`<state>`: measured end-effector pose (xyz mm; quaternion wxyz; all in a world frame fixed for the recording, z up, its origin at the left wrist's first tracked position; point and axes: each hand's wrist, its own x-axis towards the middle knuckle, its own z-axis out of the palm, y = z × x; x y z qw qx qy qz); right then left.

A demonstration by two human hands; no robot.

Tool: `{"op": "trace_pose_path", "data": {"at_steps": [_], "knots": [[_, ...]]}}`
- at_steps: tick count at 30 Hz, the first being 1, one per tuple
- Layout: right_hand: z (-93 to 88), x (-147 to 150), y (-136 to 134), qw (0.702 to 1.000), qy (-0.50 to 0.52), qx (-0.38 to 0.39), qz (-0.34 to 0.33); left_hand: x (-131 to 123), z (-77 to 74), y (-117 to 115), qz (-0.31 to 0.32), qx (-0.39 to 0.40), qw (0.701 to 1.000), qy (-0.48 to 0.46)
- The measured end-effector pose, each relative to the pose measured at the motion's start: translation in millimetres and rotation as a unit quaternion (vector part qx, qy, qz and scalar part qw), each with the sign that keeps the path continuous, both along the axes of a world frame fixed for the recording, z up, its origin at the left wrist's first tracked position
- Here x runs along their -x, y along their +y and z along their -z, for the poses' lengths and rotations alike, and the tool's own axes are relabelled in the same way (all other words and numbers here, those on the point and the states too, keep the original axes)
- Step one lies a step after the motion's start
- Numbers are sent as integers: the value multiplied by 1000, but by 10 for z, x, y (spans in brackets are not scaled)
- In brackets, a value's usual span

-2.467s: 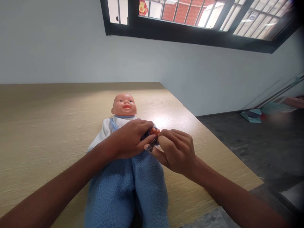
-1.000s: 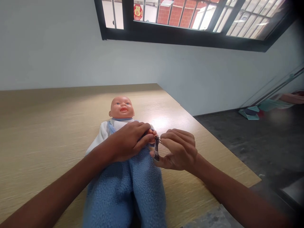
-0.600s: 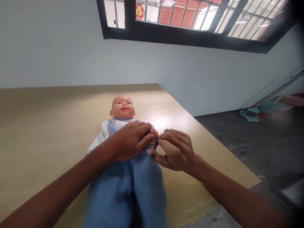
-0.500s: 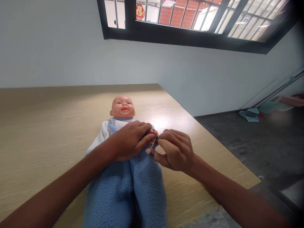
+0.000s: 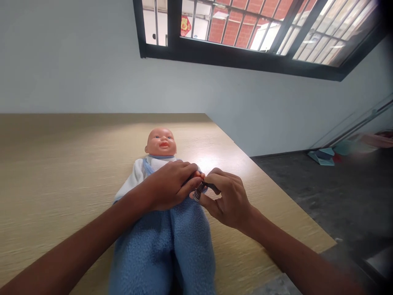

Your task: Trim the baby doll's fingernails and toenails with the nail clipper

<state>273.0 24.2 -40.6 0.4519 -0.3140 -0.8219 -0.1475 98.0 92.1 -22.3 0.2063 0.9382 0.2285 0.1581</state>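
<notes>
- Seemingly mid-trim, pinching clippers (image 5: 198, 193) in the right hand (image 5: 229, 198), close at the small hand (image 5: 199, 175) of the doll (image 5: 164, 233).
- Gripping that small hand with the left hand (image 5: 170, 185).
- With the doll face-up on the table (image 5: 70, 159).
- Unclear how much done or left.

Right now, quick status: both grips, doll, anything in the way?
Left grip on doll's hand. Right grip holding nail clipper beside it, contact unclear. Doll face-up on table. Left grip partly hides doll's hand.
</notes>
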Motion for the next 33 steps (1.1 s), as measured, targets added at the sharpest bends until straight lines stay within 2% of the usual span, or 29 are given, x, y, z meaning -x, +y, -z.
{"op": "trace_pose_path", "data": {"at_steps": [11,17,21,33], "knots": [[-38,48,-21,998,35,49,1,0,22,15,7,-16,1000,-13],[22,7,0,984,162,76,17,-4,-2,-3,2,-22,1000,-11],[44,-43,13,976,207,61,22,-12,-16,-14,5,-22,1000,-14],[3,-24,-16,995,96,-22,29,-18,-16,-8,-6,-7,1000,3]]}}
